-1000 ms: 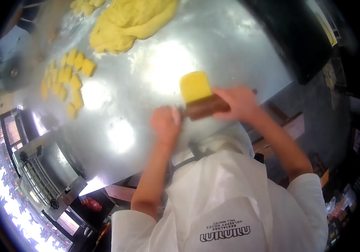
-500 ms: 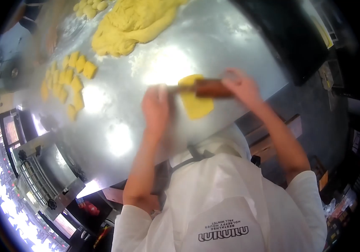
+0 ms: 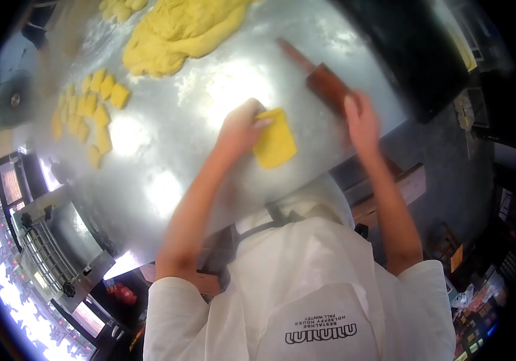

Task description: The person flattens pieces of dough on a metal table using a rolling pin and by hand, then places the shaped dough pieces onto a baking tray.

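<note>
A flat, roughly rectangular sheet of yellow dough (image 3: 278, 144) lies on the metal table (image 3: 210, 150) in front of me. My left hand (image 3: 243, 126) is closed at the sheet's upper left corner, thumb and fingers pinching its edge. Off to the right, my right hand (image 3: 364, 125) grips the near end of a brown wooden rolling pin (image 3: 328, 87). The pin is angled, its far handle pointing up and left, and stands apart from the dough. Its near handle is hidden by my hand.
A large mound of yellow dough (image 3: 179, 33) lies at the back. Several cut dough pieces (image 3: 86, 105) are to the left, with rounder dough balls (image 3: 122, 8) at the far left. A black object (image 3: 420, 54) borders the right side. Another person's arm (image 3: 65, 42) is blurred at upper left.
My left hand has let go of the rolling pin and now pinches the dough's corner. My right hand has swung the pin off the dough to the right, turning it from level to slanted.
</note>
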Demonstrator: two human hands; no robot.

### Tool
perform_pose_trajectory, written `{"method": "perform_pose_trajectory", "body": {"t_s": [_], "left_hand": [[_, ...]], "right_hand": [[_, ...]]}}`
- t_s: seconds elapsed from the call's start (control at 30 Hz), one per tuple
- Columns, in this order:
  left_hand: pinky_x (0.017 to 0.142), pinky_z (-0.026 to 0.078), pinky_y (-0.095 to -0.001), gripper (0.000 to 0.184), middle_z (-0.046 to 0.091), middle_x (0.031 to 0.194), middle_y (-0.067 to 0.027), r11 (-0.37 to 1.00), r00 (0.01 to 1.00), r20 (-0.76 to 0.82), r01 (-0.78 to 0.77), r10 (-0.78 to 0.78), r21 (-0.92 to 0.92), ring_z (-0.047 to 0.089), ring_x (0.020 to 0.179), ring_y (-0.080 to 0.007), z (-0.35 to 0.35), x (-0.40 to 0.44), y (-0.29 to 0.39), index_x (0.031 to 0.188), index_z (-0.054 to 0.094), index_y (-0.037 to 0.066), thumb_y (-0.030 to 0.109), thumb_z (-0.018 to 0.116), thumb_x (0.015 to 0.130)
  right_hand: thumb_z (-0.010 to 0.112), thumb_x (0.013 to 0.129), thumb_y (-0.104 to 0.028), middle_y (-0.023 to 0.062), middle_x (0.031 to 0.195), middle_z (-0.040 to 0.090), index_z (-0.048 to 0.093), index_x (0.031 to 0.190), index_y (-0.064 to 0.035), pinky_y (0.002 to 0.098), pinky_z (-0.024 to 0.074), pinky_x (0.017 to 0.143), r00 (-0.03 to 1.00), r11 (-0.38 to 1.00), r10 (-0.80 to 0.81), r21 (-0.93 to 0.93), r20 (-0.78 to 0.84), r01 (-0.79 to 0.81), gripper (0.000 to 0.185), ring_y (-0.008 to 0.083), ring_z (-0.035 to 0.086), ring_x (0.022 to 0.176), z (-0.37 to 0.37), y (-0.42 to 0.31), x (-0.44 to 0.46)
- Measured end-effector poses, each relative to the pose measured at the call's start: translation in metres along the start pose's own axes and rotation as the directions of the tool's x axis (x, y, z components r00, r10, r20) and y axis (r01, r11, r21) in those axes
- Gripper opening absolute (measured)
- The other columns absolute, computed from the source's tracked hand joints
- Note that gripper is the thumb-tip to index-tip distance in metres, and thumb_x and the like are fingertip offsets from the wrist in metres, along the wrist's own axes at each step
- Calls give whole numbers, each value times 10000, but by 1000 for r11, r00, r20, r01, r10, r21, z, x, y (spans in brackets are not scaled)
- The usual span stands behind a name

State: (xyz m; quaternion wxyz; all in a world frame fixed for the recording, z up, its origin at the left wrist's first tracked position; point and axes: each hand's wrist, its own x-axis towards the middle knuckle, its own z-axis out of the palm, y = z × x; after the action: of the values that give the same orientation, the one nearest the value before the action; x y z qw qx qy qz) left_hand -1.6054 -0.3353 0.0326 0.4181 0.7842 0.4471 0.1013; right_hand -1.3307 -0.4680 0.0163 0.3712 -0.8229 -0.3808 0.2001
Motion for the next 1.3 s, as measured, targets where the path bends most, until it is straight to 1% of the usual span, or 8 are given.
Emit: {"method": "perform_pose_trajectory", "body": {"t_s": [0.3, 0.4, 0.6, 0.8, 0.9, 1.0, 1.1, 1.3], "left_hand": [[766, 535, -299, 310, 685, 1051, -116, 586, 738, -194, 317, -646, -746, 659, 911, -173, -17, -78, -49, 1162, 620, -52, 143, 732, 948], [778, 538, -288, 365, 692, 1106, -115, 569, 660, -256, 316, -707, -759, 661, 915, -154, -18, -99, -55, 1237, 622, -65, 143, 719, 953], [844, 546, -311, 428, 729, 1147, -163, 831, 616, -569, 307, -545, -464, 689, 973, -194, -22, -116, -66, 1325, 625, -87, 149, 675, 971], [897, 548, -348, 356, 748, 1139, -180, 866, 693, -522, 427, -497, -259, 715, 1009, -234, -9, -115, -65, 1265, 687, -43, 152, 658, 969], [957, 528, -475, 283, 740, 1094, -243, 864, 637, -586, 341, -502, -370, 691, 1048, -420, -8, -113, -67, 1120, 757, 5, 191, 700, 915], [980, 532, -385, 376, 707, 1267, -224, 858, 705, -489, 425, -513, -287, 694, 1146, -311, -25, -118, -64, 1306, 671, -20, 126, 651, 961], [1098, 467, -426, 476, 639, 1376, -243, 940, 720, -661, 335, -213, 62, 599, 1299, -386, -26, -120, -54, 1390, 610, 1, 150, 692, 946], [1204, 349, -512, 752, 437, 1586, -208, 973, 937, -341, 5, 76, 231, 413, 1460, -421, 20, -107, -28, 1499, 450, -30, 299, 774, 905]], "right_hand": [[539, 1056, -469, 182, 1106, 739, 642, 1342, -100, 418, 530, 929, 999, 989, -44, -140, 22, 47, 479, 368, 706, 1021, 5, 2, 4], [519, 1064, -474, 181, 1119, 736, 641, 1335, -100, 416, 530, 923, 995, 984, -87, -150, 52, 94, 478, 373, 702, 1022, 10, 4, 9], [548, 1064, -435, 129, 1044, 733, 638, 1330, -98, 373, 531, 873, 985, 981, -139, -122, 98, 151, 439, 289, 692, 933, 24, -9, 11], [769, 918, -426, 54, 943, 720, 599, 1361, -123, 336, 532, 797, 960, 954, -214, -174, 181, 246, 563, 185, 659, 793, 43, -38, -1], [854, 824, -448, 59, 950, 727, 557, 1395, -146, 353, 543, 807, 957, 951, -147, -231, 249, 206, 711, 199, 681, 811, 50, -51, -8], [840, 841, -447, 81, 1005, 742, 550, 1400, -141, 368, 550, 830, 954, 969, -108, -187, 280, 165, 700, 224, 707, 860, 60, -60, -11], [833, 849, -451, 109, 1083, 748, 546, 1401, -131, 378, 550, 873, 956, 974, -105, -164, 275, 155, 699, 254, 723, 949, 66, -67, -10], [822, 855, -466, 140, 1167, 740, 548, 1394, -118, 380, 540, 934, 952, 974, -80, -182, 295, 138, 698, 291, 715, 1060, 62, -73, -5]]}}
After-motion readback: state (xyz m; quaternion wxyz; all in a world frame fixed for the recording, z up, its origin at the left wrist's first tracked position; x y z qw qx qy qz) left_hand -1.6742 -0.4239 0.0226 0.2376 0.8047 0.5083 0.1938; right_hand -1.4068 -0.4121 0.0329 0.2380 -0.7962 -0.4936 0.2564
